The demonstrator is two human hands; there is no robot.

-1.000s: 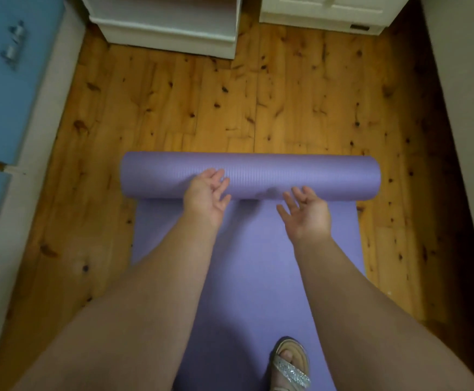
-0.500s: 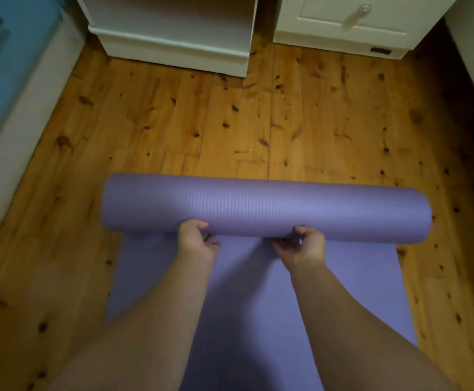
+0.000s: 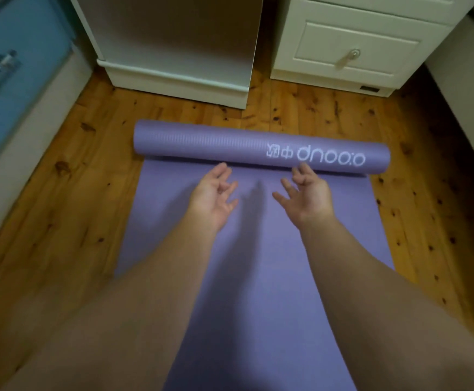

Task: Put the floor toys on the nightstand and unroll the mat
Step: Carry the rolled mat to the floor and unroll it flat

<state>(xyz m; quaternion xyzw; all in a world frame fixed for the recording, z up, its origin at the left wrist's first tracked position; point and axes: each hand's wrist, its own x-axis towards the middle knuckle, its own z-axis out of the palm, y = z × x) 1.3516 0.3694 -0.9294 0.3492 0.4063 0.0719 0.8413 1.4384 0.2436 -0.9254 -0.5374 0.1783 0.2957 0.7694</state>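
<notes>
A purple mat (image 3: 202, 145) lies partly unrolled on the wooden floor, its flat part running toward me and its remaining roll lying crosswise ahead. White lettering shows on the right half of the roll. My left hand (image 3: 213, 193) hovers palm up just behind the roll, fingers apart, fingertips near its edge. My right hand (image 3: 309, 193) is open too, its fingertips touching or almost touching the roll below the lettering. No toys are in view.
A white cabinet (image 3: 179, 77) stands right behind the roll's left part, and a white nightstand (image 3: 357, 46) with a knobbed drawer at the back right. Blue drawers (image 3: 10, 74) line the left wall. A pale surface borders the right edge.
The roll has turned forward and grown thinner, so the white lettering now faces up. Both hands let go of its underside and opened behind it. The view moved closer to the white furniture.
</notes>
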